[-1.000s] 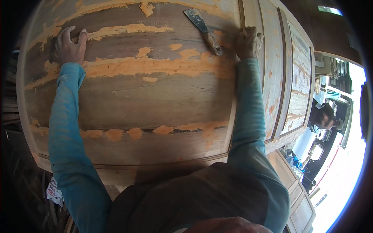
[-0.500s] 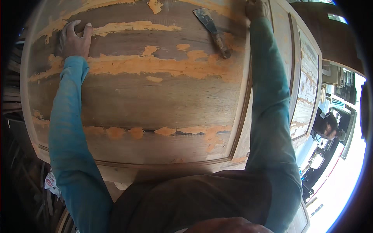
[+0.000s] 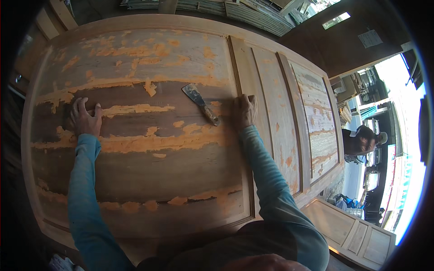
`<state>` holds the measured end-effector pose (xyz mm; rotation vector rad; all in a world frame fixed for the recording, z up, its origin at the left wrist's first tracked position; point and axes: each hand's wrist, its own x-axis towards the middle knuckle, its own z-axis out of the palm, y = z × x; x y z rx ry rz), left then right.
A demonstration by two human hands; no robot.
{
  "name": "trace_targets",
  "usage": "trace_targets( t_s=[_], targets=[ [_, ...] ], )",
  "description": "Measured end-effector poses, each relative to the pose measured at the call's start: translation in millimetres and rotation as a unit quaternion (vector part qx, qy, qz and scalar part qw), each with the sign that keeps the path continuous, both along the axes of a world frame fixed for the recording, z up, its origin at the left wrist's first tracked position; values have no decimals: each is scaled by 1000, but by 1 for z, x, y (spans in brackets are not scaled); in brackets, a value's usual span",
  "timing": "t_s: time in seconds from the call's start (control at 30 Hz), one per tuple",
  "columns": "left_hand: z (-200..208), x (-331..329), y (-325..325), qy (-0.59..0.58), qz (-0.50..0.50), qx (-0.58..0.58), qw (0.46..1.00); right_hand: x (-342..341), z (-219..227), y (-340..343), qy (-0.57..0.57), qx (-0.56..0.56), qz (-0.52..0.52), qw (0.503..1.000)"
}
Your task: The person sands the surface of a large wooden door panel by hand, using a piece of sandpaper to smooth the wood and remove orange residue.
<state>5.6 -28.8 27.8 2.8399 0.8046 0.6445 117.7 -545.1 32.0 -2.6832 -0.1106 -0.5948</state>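
We are looking into a workshop that is opening to bright daylight on the right, where the glare is washing out the outside. A dark brown wall [image 3: 348, 49] is standing at upper right with a pale paper sheet [image 3: 372, 38] pinned to it and a small bright opening [image 3: 335, 20] above. Another person [image 3: 360, 141] is bending over near the doorway. A second panelled door [image 3: 350, 230] is lying at lower right, and stacked boards [image 3: 253, 11] are lining the top edge.
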Motion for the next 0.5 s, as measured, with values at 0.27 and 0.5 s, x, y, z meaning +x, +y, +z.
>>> trace_targets(
  t_s=[0.27, 0.5],
  targets=[
    [2, 3, 2, -11, -5, 4, 1000, 91, 6, 21, 36, 50, -38, 997],
    [7, -1, -6, 1, 6, 2, 1000, -111, 24, -6, 32, 70, 26, 997]
  ],
)
